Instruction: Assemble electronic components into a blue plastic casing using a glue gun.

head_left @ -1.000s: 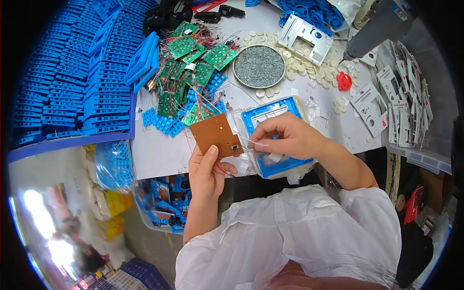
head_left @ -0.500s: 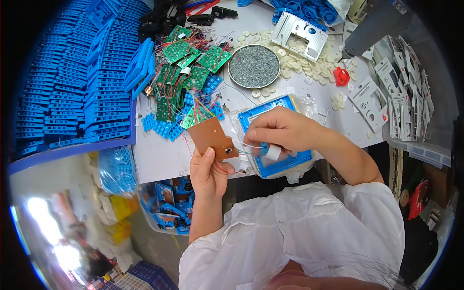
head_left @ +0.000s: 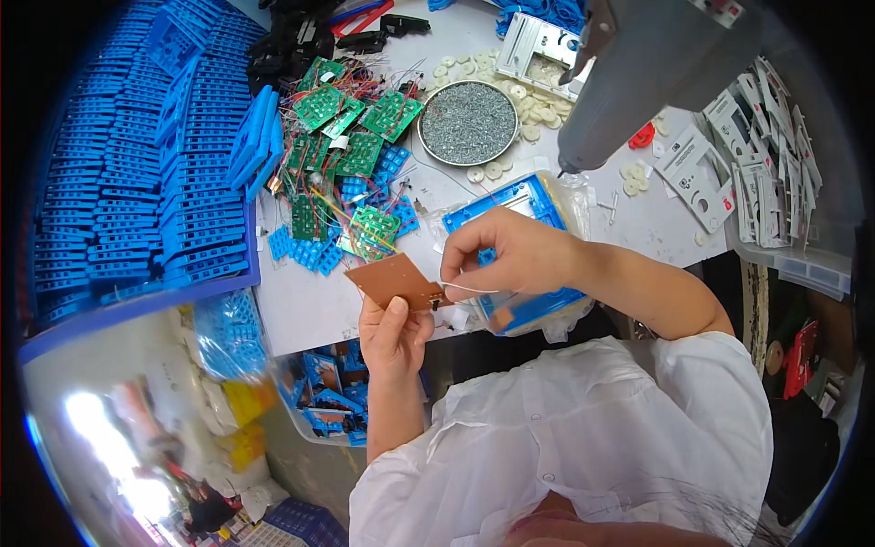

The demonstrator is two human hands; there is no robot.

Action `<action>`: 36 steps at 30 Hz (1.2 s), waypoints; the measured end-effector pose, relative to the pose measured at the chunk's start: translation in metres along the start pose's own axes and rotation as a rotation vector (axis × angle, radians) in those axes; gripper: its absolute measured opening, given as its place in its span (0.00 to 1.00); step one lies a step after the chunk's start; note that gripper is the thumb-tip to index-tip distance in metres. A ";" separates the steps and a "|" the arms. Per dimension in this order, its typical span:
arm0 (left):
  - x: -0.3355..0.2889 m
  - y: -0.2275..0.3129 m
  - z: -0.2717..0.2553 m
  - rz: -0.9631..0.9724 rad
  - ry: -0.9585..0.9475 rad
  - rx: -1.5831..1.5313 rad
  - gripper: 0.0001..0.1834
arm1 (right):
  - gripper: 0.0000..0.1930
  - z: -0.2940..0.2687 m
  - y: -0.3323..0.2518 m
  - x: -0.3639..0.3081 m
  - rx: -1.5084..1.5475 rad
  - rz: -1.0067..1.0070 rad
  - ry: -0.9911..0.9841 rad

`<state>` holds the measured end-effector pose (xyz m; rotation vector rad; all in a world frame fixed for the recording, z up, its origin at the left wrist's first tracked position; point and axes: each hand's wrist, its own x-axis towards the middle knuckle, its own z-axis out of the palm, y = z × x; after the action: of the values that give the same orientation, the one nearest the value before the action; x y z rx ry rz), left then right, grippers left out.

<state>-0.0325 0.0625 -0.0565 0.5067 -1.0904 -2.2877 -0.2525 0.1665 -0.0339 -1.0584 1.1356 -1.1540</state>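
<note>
My left hand (head_left: 396, 339) grips a circuit board (head_left: 390, 279) by its near edge, thumb on top, plain brown side up. A small dark part sits at the board's right corner. My right hand (head_left: 506, 255) has its fingers closed on thin wires (head_left: 470, 289) beside that corner; the fingertips are partly hidden. Below and behind this hand, a blue plastic frame (head_left: 549, 308) lies on clear plastic wrapping on the table.
A grey power screwdriver (head_left: 629, 96) hangs above the table at the right. Green circuit boards (head_left: 360, 153) with wires lie heaped left of a round dish of small screws (head_left: 468, 123). Stacked blue casings (head_left: 128, 182) fill the far-left bin; white panels (head_left: 697, 178) stand at the right.
My right hand has shifted left, closer to the board's corner with the wires. The board has tilted in my left hand. In the view, the screwdriver has swung left and nearer.
</note>
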 end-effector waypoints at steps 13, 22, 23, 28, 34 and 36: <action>0.001 0.001 -0.007 -0.056 -0.036 -0.081 0.20 | 0.06 0.002 -0.016 -0.011 -0.148 -0.104 0.219; 0.007 -0.015 0.006 0.119 0.004 -0.176 0.27 | 0.08 0.026 0.007 0.003 0.061 -0.127 0.291; 0.008 -0.017 0.003 0.136 -0.028 -0.202 0.27 | 0.08 0.028 0.008 0.004 -0.046 -0.223 0.335; 0.007 -0.013 0.011 0.179 0.032 -0.148 0.27 | 0.08 0.025 0.004 0.006 -0.287 -0.349 0.429; 0.007 -0.017 0.008 0.181 -0.015 -0.219 0.29 | 0.08 0.031 0.013 0.009 -0.877 -0.671 0.614; 0.005 -0.014 0.011 0.156 -0.026 -0.223 0.29 | 0.08 0.027 0.008 0.004 -0.827 -0.578 0.557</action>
<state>-0.0467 0.0729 -0.0614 0.2938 -0.8410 -2.2475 -0.2250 0.1647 -0.0390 -1.8482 1.9125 -1.5231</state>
